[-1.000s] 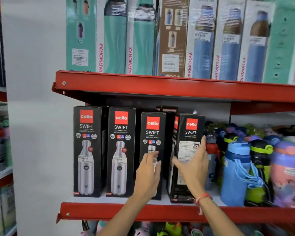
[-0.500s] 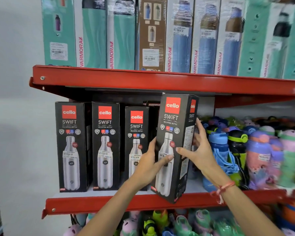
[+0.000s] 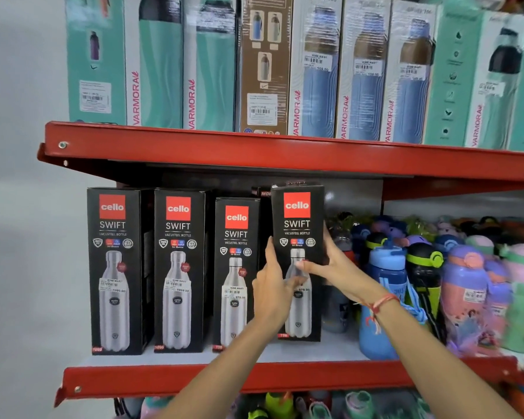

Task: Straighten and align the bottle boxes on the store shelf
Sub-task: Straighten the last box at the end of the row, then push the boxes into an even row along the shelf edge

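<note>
Red metal shelf (image 3: 285, 378) carries four black Cello boxes in a row beside loose coloured bottles (image 3: 466, 285). Both hands clasp the fourth box (image 3: 297, 225), rightmost and upright: left hand (image 3: 273, 293) gripping its left edge, right hand (image 3: 336, 267) wrapped round its right side, thumb across the front. Three neighbouring boxes (image 3: 177, 270) stand untouched.

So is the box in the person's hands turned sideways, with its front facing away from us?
No: the box held by the left hand and right hand shows its printed front toward the camera.
</note>
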`<state>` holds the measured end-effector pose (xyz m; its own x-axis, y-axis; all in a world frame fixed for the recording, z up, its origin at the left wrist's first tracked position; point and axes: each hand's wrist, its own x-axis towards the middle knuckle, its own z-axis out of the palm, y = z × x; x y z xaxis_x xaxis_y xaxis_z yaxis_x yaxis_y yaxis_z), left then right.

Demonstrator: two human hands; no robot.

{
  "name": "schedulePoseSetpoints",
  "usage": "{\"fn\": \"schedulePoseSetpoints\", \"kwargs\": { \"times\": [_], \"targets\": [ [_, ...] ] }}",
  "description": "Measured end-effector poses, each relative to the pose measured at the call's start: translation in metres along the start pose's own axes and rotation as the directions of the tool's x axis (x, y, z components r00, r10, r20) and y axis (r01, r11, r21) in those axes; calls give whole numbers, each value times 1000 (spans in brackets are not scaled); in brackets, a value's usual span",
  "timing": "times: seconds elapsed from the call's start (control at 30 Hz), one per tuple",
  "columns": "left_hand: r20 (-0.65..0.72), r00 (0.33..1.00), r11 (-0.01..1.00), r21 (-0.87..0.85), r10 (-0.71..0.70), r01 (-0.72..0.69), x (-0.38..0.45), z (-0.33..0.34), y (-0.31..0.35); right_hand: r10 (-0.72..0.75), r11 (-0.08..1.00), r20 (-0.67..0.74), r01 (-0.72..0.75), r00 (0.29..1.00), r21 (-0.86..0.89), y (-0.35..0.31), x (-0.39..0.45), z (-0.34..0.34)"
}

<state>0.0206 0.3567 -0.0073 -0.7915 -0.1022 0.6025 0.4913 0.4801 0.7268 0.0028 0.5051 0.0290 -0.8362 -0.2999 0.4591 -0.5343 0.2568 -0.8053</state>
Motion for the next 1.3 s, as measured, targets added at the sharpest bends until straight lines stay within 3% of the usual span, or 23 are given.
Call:
{"fn": "schedulePoseSetpoints", "kwargs": {
  "times": [0.2,0.5,0.6,0.67,0.73,0.8,0.83,0.93,1.0,1.1,1.17,1.3],
  "targets": [
    [19,997,992,101,-75,73,1,17,-25,33,999,-48,-32,998,18,34,6,15],
    [68,997,980,199,-43,29,7,25,-41,79,995,-119,-72,990,62,54,9,18],
    [105,994,974,228,-42,17,4,17,-41,49,998,-241,-57,969,-26,50,6,25],
    [97,995,979,200,19,-38,-2,3,-44,-11,984,-434,-67,901,-163,43,1,38],
    [77,993,988,119,91,-100,-8,-18,-49,-173,937,-615,-64,769,-343,34,-5,57],
    [35,990,990,22,135,-136,-15,-45,-58,-340,886,-675,-19,655,-464,21,-9,82],
    [-6,987,987,-12,161,-161,-17,-60,-65,-379,877,-665,22,644,-479,13,-10,96],
    [-155,967,977,-36,202,-209,-24,-109,-95,-394,902,-537,201,746,-382,-7,-8,143],
    [-255,951,984,1,173,-178,-29,-142,-116,-351,926,-433,240,830,-290,-15,-4,178],
    [-398,897,980,128,190,-150,-35,-188,-146,-215,972,-284,178,934,-151,-22,2,234],
    [-447,881,983,156,153,-92,-35,-211,-165,-132,984,-209,102,969,-148,-21,8,270],
    [-404,908,992,10,-107,122,-35,-238,-194,106,984,-52,-113,993,-139,-13,15,335]
  ]
}}
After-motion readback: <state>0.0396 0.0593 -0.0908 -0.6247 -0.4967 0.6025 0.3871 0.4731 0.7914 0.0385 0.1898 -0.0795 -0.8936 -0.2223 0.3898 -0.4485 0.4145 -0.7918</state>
